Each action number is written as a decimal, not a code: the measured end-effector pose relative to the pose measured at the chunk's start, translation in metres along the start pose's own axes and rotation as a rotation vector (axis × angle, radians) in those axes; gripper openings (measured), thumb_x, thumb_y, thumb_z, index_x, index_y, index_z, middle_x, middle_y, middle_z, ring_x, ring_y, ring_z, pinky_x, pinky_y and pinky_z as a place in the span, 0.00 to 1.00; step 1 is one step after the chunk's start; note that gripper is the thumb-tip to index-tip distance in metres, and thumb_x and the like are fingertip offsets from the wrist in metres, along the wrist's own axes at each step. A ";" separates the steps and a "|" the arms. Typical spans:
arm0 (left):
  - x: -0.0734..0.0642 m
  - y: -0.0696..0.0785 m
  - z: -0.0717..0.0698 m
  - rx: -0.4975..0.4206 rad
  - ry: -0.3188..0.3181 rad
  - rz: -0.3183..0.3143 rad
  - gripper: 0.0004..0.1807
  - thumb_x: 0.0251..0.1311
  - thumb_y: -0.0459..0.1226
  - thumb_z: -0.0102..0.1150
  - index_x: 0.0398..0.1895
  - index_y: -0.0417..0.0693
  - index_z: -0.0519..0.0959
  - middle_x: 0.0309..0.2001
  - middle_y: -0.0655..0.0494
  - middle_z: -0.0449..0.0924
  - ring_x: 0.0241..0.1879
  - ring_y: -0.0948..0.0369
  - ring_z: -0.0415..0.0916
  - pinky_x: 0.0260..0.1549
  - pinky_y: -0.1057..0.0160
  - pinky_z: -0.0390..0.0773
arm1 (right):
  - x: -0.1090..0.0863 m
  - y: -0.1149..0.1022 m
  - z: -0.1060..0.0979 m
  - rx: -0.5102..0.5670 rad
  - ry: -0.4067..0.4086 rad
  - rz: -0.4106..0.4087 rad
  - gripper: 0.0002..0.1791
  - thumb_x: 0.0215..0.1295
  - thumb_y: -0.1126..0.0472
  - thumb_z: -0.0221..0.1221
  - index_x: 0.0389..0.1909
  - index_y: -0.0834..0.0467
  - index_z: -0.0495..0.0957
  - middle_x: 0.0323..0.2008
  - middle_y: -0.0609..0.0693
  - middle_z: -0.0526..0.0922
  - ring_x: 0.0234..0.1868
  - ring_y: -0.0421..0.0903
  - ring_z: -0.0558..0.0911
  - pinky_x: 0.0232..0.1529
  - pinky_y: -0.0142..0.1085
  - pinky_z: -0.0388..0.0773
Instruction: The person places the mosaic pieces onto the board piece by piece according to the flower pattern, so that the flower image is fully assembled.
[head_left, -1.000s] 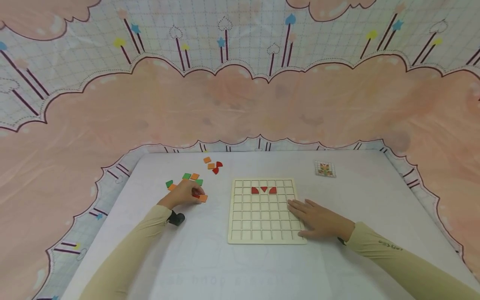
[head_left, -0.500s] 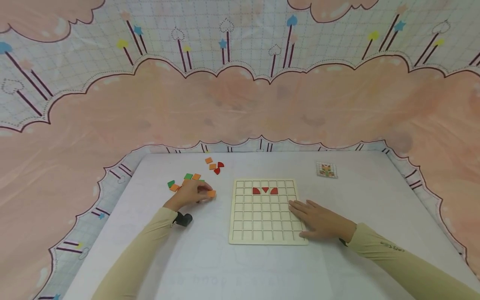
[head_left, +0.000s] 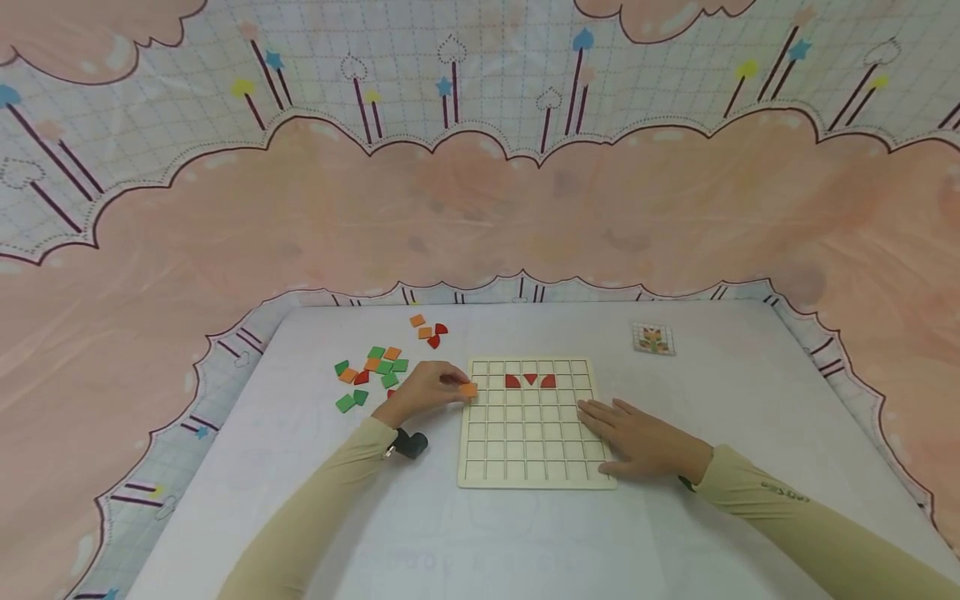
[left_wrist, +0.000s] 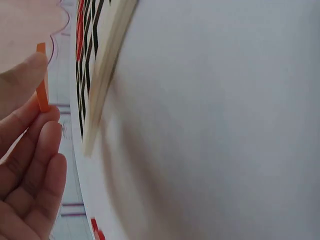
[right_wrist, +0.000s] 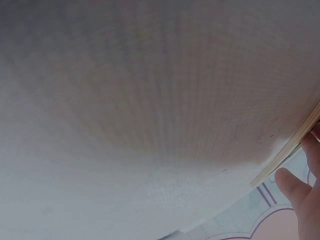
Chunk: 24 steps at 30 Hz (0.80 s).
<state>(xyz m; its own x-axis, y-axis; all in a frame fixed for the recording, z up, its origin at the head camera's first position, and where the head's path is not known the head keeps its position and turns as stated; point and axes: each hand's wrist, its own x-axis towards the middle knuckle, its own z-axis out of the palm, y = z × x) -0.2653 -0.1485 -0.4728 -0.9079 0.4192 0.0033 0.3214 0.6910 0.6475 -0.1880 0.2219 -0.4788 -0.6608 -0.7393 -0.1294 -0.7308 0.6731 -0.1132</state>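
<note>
One orange tile [head_left: 469,390] | left hand [head_left: 424,390] pinches | one red piece [head_left: 392,394] partly hidden

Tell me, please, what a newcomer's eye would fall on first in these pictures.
Probably the pale gridded board, low in the middle of the head view, with three red pieces in its second row from the far edge. Next might come the left hand, pinching an orange piece by the board's left edge. The loose green, orange and red pieces left of the board also stand out.
</note>
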 end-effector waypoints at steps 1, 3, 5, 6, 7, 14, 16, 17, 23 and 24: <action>0.001 0.003 0.003 -0.004 -0.002 0.009 0.14 0.48 0.40 0.70 0.39 0.46 0.84 0.41 0.55 0.84 0.42 0.61 0.77 0.47 0.60 0.78 | 0.000 0.000 0.000 0.001 -0.001 0.002 0.44 0.63 0.38 0.51 0.72 0.60 0.52 0.73 0.55 0.53 0.73 0.53 0.55 0.70 0.52 0.52; 0.004 0.010 0.009 -0.006 -0.004 0.020 0.14 0.48 0.41 0.71 0.38 0.46 0.84 0.40 0.55 0.84 0.41 0.61 0.77 0.46 0.61 0.78 | 0.000 0.000 0.001 -0.002 -0.003 0.006 0.44 0.63 0.38 0.51 0.72 0.60 0.52 0.73 0.54 0.53 0.73 0.53 0.55 0.70 0.52 0.52; 0.007 0.016 0.014 -0.006 -0.003 0.026 0.14 0.47 0.41 0.71 0.37 0.46 0.84 0.39 0.55 0.84 0.40 0.62 0.77 0.46 0.62 0.78 | 0.001 0.000 0.001 -0.003 -0.002 0.006 0.44 0.63 0.38 0.51 0.72 0.60 0.52 0.73 0.54 0.53 0.73 0.53 0.55 0.70 0.52 0.52; 0.009 0.019 0.017 -0.010 -0.005 0.022 0.14 0.47 0.40 0.71 0.37 0.46 0.84 0.39 0.55 0.84 0.39 0.62 0.77 0.45 0.62 0.78 | 0.001 0.000 0.001 0.000 -0.002 0.007 0.44 0.63 0.38 0.51 0.72 0.60 0.52 0.73 0.54 0.53 0.73 0.53 0.55 0.70 0.52 0.52; 0.010 0.021 0.020 -0.011 -0.007 0.020 0.13 0.47 0.40 0.71 0.37 0.46 0.84 0.38 0.55 0.84 0.38 0.62 0.77 0.45 0.62 0.78 | 0.001 0.000 0.001 0.001 0.000 0.006 0.44 0.63 0.38 0.51 0.72 0.60 0.52 0.73 0.54 0.53 0.73 0.53 0.55 0.70 0.52 0.52; 0.022 0.031 0.034 -0.001 -0.032 0.059 0.12 0.45 0.37 0.72 0.34 0.44 0.84 0.34 0.55 0.83 0.34 0.64 0.76 0.40 0.67 0.78 | 0.001 0.001 0.002 -0.008 0.001 0.002 0.44 0.63 0.38 0.51 0.72 0.60 0.52 0.73 0.55 0.53 0.73 0.53 0.55 0.70 0.53 0.53; 0.025 0.032 0.038 0.011 -0.037 0.085 0.12 0.45 0.37 0.72 0.33 0.44 0.84 0.33 0.55 0.83 0.33 0.65 0.76 0.38 0.68 0.77 | 0.001 0.001 0.003 -0.013 0.000 0.002 0.44 0.63 0.37 0.51 0.72 0.60 0.52 0.73 0.55 0.53 0.73 0.53 0.55 0.70 0.52 0.53; 0.027 0.033 0.040 0.017 -0.042 0.091 0.12 0.45 0.38 0.72 0.33 0.44 0.84 0.33 0.56 0.84 0.33 0.65 0.76 0.37 0.69 0.77 | 0.002 0.001 0.003 -0.016 -0.001 0.002 0.44 0.63 0.37 0.50 0.72 0.60 0.52 0.73 0.54 0.53 0.73 0.53 0.55 0.70 0.52 0.53; 0.032 0.037 0.046 0.042 -0.043 0.088 0.12 0.43 0.38 0.73 0.32 0.45 0.84 0.32 0.56 0.84 0.32 0.66 0.74 0.35 0.70 0.75 | 0.002 0.003 0.006 -0.011 0.014 0.000 0.44 0.63 0.37 0.51 0.71 0.60 0.53 0.73 0.54 0.54 0.73 0.53 0.56 0.70 0.53 0.53; 0.033 0.037 0.046 0.044 -0.040 0.084 0.12 0.43 0.38 0.74 0.32 0.45 0.84 0.32 0.56 0.83 0.31 0.66 0.74 0.34 0.70 0.75 | 0.002 0.003 0.007 -0.007 0.012 0.004 0.44 0.63 0.37 0.51 0.72 0.59 0.53 0.73 0.54 0.54 0.73 0.53 0.56 0.70 0.53 0.53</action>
<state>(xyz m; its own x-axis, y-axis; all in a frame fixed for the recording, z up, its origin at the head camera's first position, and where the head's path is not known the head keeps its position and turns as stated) -0.2705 -0.0816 -0.4839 -0.8659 0.4996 0.0252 0.4085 0.6772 0.6120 -0.1903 0.2229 -0.4860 -0.6658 -0.7367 -0.1179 -0.7292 0.6760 -0.1062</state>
